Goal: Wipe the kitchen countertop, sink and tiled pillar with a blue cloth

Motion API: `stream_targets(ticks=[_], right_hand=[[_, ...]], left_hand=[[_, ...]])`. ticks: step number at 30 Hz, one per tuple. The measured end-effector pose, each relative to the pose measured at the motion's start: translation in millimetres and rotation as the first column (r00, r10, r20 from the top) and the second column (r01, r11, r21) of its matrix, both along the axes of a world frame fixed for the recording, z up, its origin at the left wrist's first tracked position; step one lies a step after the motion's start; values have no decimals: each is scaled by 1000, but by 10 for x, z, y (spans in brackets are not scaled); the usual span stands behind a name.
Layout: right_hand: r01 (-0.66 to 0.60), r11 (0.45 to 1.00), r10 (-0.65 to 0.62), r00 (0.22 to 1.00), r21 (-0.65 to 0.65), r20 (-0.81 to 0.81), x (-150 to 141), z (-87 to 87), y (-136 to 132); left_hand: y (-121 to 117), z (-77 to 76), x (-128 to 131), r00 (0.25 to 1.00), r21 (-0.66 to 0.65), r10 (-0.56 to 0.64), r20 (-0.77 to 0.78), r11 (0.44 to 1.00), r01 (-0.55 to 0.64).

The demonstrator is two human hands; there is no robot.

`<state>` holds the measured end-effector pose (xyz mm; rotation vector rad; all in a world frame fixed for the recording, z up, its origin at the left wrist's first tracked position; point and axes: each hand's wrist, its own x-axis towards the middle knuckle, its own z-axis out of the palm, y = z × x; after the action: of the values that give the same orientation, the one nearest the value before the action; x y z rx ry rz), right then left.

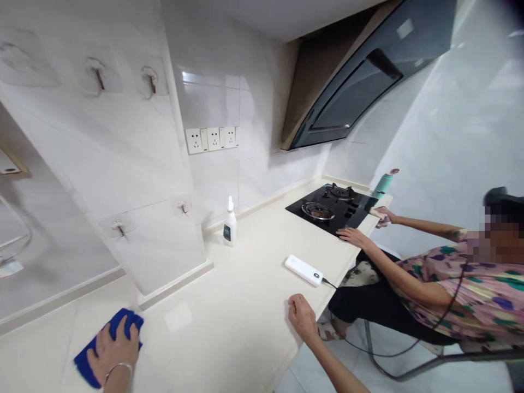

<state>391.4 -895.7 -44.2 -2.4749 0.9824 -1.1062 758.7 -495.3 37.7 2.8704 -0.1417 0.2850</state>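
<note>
L hand (112,349) wiping open-palmed on blue cloth (126,322) | R hand (303,319) resting loosely curled, empty, at surface (229,305) edge | white power bank (303,270) sitting just beyond, open room btwn

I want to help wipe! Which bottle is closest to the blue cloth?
The white nozzle bottle with the dark label, standing by the wall. The teal bottle is much farther away, past the black gas hob.

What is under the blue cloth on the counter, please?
The blue cloth lies on the cream counter, with the left hand flat on top. The counter shows around its edges, but the surface directly beneath is covered and cannot be seen.
</note>
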Motion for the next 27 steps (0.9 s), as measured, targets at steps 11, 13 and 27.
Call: stream_targets(ticks=[11, 13, 27], right_hand=[[-45, 999, 44, 998, 29, 37, -13, -29, -57], [-53, 998, 52, 998, 32, 36, -12, -23, -55], [-50, 998, 48, 998, 36, 50, -2, -23, -50]], left_hand=[[-165, -46, -447, 1000, -8, 14, 15, 1000, -14], [-202, -67, -525, 1000, -9, 7, 26, 1000, -7], [-1021, -348, -1468, 929, 190, -362, 74, 920, 343]])
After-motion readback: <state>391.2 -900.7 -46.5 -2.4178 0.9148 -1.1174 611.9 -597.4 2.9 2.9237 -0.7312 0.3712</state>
